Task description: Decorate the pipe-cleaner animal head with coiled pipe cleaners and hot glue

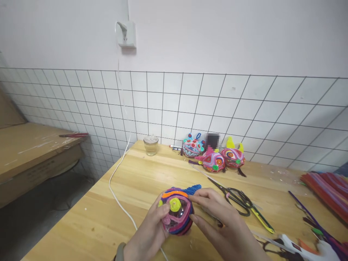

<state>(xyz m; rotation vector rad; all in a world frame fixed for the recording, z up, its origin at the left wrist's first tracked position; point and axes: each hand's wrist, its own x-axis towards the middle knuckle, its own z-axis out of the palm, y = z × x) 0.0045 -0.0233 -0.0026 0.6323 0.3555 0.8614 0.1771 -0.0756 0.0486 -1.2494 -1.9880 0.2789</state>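
A round ornament is wrapped in bands of pink, blue, purple and orange pipe cleaner. It has a yellow coil on its front, a bare shiny dark patch and a blue horn-like piece at the top right. My left hand is closed around its left side, with the thumb on the front near the yellow coil. On the right rim rest the fingertips and thumb of my right hand, gripping the edge. The back of the ornament is hidden.
Scissors and a yellow-black cutter lie to the right. Nearer is a white glue gun; pipe cleaners are piled far right. Finished ornaments and a glass stand by the wall. A white cable crosses the table.
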